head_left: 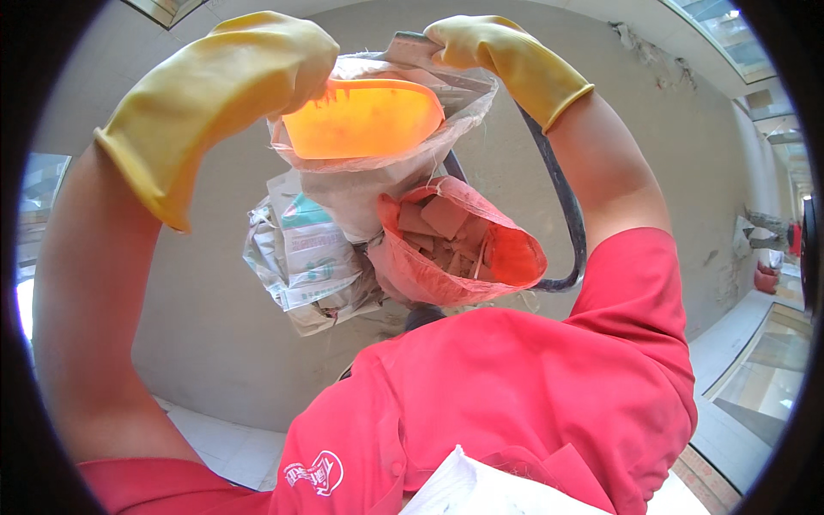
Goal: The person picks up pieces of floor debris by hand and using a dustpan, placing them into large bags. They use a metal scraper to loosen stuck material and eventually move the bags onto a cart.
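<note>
The scoop [365, 120], orange and broad, lies over the mouth of the white sack [378, 182], between the two hands and lower in view than both. Its upper left end meets the left hand [287, 58], whose gloved fingers are curled round that end and grip it; the rest of the scoop reaches away to the right, toward the right hand but apart from it. The right hand [474, 41], also gloved in yellow, is bent at the far rim of the sack, up and to the right of the scoop. Its fingers are curled at a flat grey strip [414, 50] there; whether they close on the strip, the rim or both, I cannot tell.

Nearer the body, just below the white sack, stands a red bag [412, 273], open, with broken brown pieces [442, 227] inside. To its left sits a printed bag [313, 249], pale and crumpled. A dark hose-like loop [566, 206] curves past the red bag's right side. Grey floor [240, 343] spreads around them.
</note>
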The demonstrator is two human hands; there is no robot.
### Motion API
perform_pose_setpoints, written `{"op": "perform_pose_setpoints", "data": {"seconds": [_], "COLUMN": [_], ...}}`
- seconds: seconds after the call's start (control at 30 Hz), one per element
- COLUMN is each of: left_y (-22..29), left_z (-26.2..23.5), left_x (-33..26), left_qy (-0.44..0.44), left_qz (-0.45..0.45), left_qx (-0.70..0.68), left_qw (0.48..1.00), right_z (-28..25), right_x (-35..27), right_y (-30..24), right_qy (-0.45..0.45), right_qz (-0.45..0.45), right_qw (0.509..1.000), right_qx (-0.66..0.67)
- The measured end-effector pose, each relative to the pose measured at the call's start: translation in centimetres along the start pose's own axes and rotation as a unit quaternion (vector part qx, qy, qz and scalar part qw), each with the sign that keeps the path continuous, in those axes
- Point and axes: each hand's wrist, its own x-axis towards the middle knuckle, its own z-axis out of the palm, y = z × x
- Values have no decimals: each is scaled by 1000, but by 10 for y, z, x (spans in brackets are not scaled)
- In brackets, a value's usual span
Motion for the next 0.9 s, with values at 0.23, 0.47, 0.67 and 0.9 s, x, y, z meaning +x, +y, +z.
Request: {"op": "perform_pose_setpoints", "data": {"seconds": [0.23, 0.47, 0.67, 0.9], "left_y": [-36, -59, -63, -81], "left_z": [-9, -2, 24, 102], "left_x": [-3, -12, -53, -133], "left_qy": [90, 143, 193, 305], "left_qz": [-21, -8, 10, 31], "left_qx": [-30, -68, -122, -236], "left_qw": [995, 987, 973, 922], "right_z": [-16, -14, -6, -15], "right_x": [-26, -46, -54, -73], "right_y": [38, 53, 39, -36], "right_qy": [79, 127, 146, 241], "right_qz": [43, 45, 19, -5], "right_qw": [992, 967, 929, 937], "right_qx": [88, 217, 339, 253]}}
